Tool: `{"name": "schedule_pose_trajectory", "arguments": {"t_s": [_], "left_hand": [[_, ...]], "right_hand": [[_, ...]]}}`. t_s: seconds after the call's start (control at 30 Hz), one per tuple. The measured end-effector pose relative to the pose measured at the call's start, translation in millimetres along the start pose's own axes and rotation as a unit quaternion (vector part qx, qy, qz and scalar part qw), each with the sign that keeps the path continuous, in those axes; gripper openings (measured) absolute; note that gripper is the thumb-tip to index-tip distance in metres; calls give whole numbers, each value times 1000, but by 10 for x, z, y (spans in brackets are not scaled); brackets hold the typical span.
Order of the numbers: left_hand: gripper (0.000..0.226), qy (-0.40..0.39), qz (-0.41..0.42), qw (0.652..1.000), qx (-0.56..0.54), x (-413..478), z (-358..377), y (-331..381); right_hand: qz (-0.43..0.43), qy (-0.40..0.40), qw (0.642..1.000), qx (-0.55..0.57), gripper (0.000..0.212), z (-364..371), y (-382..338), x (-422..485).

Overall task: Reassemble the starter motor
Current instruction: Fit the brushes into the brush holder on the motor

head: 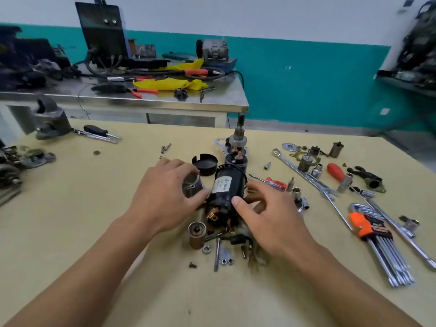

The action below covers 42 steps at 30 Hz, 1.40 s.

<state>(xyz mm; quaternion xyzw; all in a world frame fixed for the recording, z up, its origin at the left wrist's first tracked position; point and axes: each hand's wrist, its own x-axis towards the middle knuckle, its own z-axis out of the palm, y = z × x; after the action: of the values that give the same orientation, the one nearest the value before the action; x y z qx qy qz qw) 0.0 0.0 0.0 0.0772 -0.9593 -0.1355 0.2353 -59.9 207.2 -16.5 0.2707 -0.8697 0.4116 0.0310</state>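
Head: black motor (228,188) (white label (220,184))

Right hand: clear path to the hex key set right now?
Probably yes: the hex key set lies just right of the right hand, only a thin bar between. That hand holds the motor and must release it first.

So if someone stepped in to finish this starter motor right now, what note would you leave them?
Left hand: grip round the grey end piece.
Right hand: thumb and fingers hold the black motor body, lying on the table.
Black cap lies just behind it; shaft stands upright further back; brass cylinder, nuts and bolts lie in front.
Done: unclear; the body's near end is open, copper parts showing.
Left: likely fit end piece, shaft and cap, then bolt up.
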Motion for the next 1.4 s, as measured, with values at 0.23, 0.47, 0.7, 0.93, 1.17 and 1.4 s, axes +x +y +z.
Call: {"name": "schedule_pose_trajectory", "arguments": {"t_s": [0.23,0.47,0.7,0.93,1.17,1.4], "left_hand": [[52,-51,14,995,87,-9,74,10],[53,-48,13,995,89,3,11,-130],[67,100,76,991,-43,-39,-112,-19],[100,167,209,961,-76,-158,-280,374],[61,270,188,944,-13,-245,-237,809],[55,135,-7,956,-260,-419,-255,948]], "right_hand": [[165,-72,984,-4,105,194,-313,288],[292,-107,936,166,80,174,-328,390],[283,-112,876,374,44,-177,-300,327],[131,-58,934,327,41,-863,-741,206],[-3,-161,986,45,50,-1080,-1035,78],[-63,-113,969,209,54,-1159,-807,-16]]}}
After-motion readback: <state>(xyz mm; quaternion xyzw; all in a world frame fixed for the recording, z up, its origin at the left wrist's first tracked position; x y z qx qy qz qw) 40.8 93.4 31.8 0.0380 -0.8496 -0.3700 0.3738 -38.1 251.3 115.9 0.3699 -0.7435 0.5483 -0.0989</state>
